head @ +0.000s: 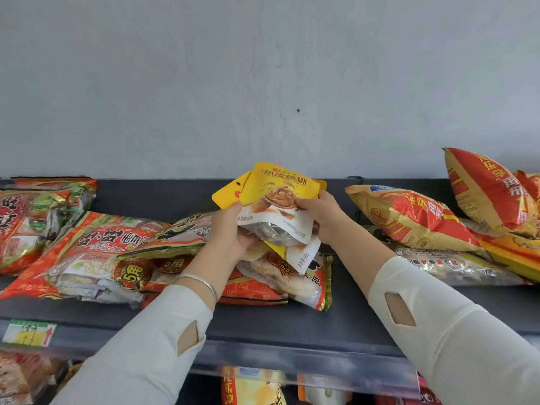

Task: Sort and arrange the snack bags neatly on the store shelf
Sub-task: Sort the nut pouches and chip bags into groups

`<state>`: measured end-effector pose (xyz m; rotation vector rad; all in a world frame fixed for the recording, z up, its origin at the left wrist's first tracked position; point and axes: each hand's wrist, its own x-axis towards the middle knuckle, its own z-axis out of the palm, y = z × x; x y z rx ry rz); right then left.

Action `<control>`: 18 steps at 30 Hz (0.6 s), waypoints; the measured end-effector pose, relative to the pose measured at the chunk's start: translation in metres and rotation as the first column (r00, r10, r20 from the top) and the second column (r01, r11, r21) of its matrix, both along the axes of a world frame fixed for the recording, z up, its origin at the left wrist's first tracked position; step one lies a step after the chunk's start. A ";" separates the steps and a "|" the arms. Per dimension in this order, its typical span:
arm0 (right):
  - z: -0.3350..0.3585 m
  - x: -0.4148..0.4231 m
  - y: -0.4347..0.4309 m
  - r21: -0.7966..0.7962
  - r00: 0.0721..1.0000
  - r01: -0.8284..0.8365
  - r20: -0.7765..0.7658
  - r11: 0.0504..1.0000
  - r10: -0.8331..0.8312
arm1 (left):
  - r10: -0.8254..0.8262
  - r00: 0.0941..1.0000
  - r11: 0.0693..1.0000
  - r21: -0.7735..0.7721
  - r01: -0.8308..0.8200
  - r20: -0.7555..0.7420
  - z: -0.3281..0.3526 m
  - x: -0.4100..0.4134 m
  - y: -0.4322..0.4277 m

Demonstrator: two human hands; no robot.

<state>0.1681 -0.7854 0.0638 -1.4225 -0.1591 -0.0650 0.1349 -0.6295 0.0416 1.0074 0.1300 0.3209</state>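
The left grip (230, 226) curled round the 8 o'clock edge of a small stack of yellow walnut pouches (277, 185); the right grip (321, 217) pinched its 3 o'clock edge. The stack was held above the dark shelf (263, 323), over red rice-cracker bags (96, 252); red-and-gold bags (415, 217) lay piled toward 3 o'clock.

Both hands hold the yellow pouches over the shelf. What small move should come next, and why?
Probably square the yellow pouches into one even stack before setting them down. The left hand and right hand hold them from both sides, but they are fanned: one corner sticks out at upper left, another hangs below. They hover above the red cracker bags, not resting on the shelf.
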 end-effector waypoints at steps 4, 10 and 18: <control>0.019 -0.015 -0.006 0.083 0.989 0.068 0.126 0.994 -0.078 | 0.005 0.990 0.995 -0.095 0.009 0.141 0.025 -0.015 0.000; 0.043 -0.058 -0.034 0.115 0.973 0.014 0.228 0.993 -0.040 | 0.088 0.953 0.986 0.109 -0.125 0.291 0.052 -0.034 -0.019; 0.060 -0.095 -0.137 0.109 0.936 0.145 0.308 0.983 -0.172 | -0.097 0.923 0.980 0.199 0.022 0.373 0.074 -0.058 -0.124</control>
